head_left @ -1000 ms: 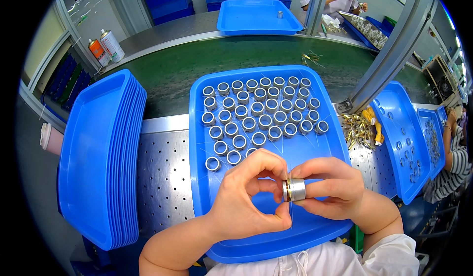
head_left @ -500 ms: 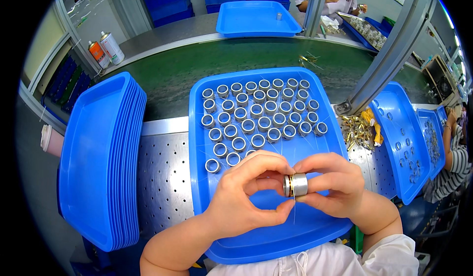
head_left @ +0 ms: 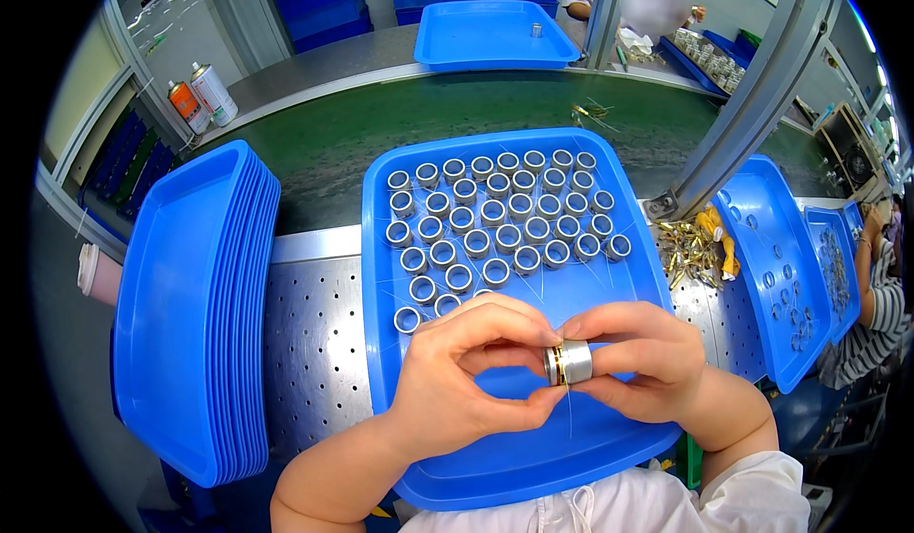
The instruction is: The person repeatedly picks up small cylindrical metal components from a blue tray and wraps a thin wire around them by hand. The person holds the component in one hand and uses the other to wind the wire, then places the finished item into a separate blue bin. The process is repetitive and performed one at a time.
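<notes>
Over the front of a blue tray (head_left: 533, 457), a silver metal cylinder (head_left: 577, 362) with brass-coloured bits around a gap near its left end lies sideways between my hands. My left hand (head_left: 476, 362) pinches the left end with thumb and fingers. On the other side, my right hand (head_left: 643, 357) grips the wider silver part. A thin wire hangs down from the gap. Behind my hands, several short metal rings (head_left: 495, 271) stand in loose rows in the tray, with fine wires sticking out among them. My fingers hide some of the nearest ones.
To the left rises a stack of blue trays (head_left: 190, 314). Brass-coloured pieces (head_left: 687, 252) lie right of the tray, beside another blue tray (head_left: 776, 286) with thin rings. A green belt (head_left: 314, 171) runs behind, past a metal post (head_left: 747, 95). Another person (head_left: 657, 0) sits across.
The cylinder and both hands have shifted very slightly, with the fingers still on it. Across the belt, the other person's head and hands have moved.
</notes>
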